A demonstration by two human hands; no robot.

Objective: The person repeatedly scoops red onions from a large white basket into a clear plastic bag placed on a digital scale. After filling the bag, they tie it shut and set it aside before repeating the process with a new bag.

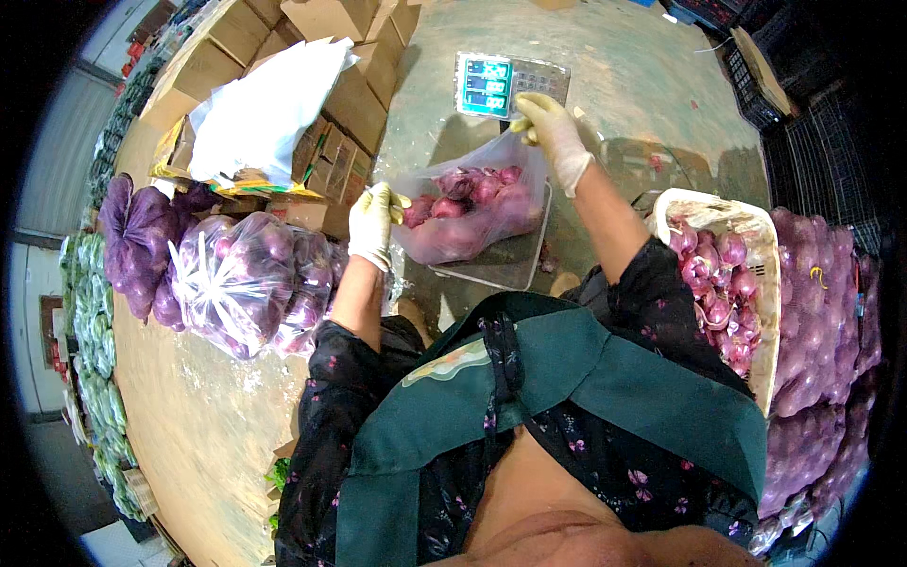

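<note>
A clear plastic bag (460, 237) of red onions (485, 188) rests on the platform (521, 273) of a digital scale, its mouth spread wide. My left hand (372, 220), in a pale thin glove, pinches the left edge of the bag's mouth. On the far right side, my right hand (553, 131), gloved too, grips the opposite edge just below the scale's lit display (485, 86). The plastic is stretched between both hands, and the onions show through it and at the opening.
At my right stands a cream plastic crate (769, 298) of red onions, beside stacked mesh sacks (811, 305). Left of me lie tied clear bags of onions (237, 283) and a purple mesh sack (134, 241). Cardboard boxes (358, 92) and white plastic sheets (266, 106) stand ahead left.
</note>
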